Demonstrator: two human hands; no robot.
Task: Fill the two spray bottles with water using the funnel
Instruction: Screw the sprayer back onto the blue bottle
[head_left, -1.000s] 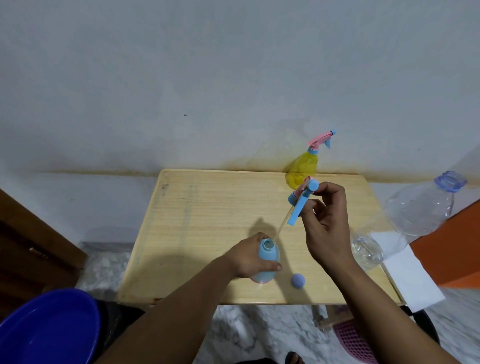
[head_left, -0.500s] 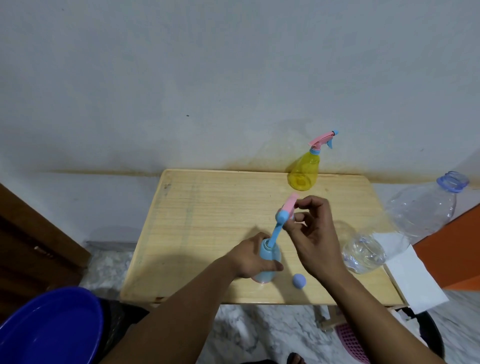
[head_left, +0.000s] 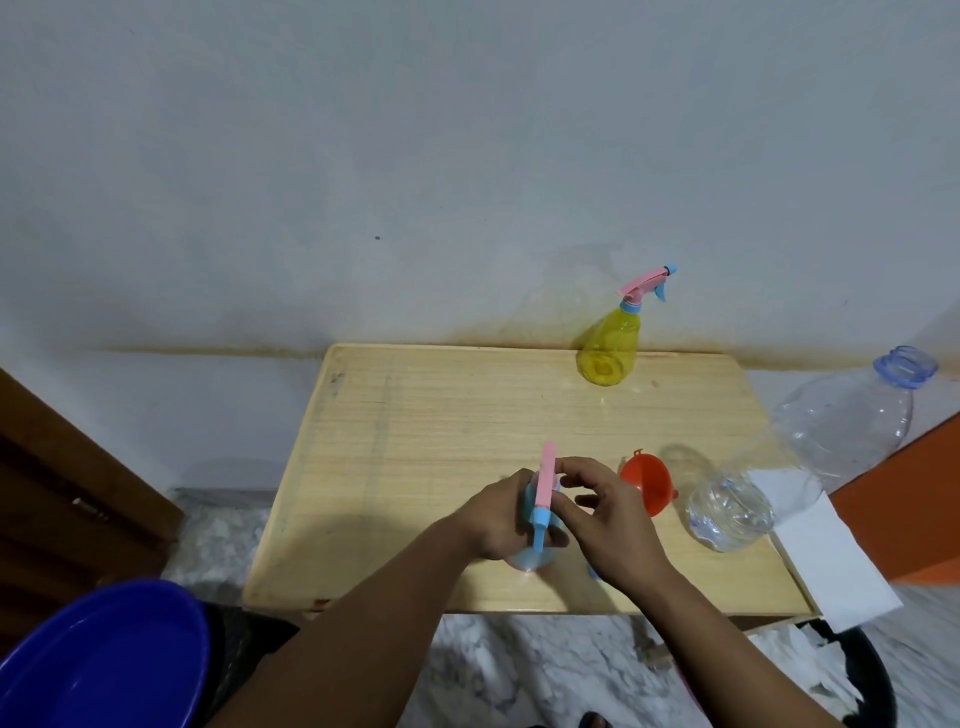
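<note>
A small blue spray bottle stands near the table's front edge, and my left hand grips its body. Its pink and blue spray head sits on the bottle's neck, pinched from the right by my right hand. An orange funnel lies on the table just right of my hands. The yellow spray bottle with its own pink head stands at the back of the table. A large clear water bottle stands at the right edge, its neck uncapped.
The wooden table stands against a pale wall. A blue basin sits at the lower left. White paper hangs off the table's right side, with a black bin below it. A brown door is at left.
My right hand has brought the spray head down, sliding its tube into the blue bottle until the head sits on the neck. The orange funnel has come into view.
</note>
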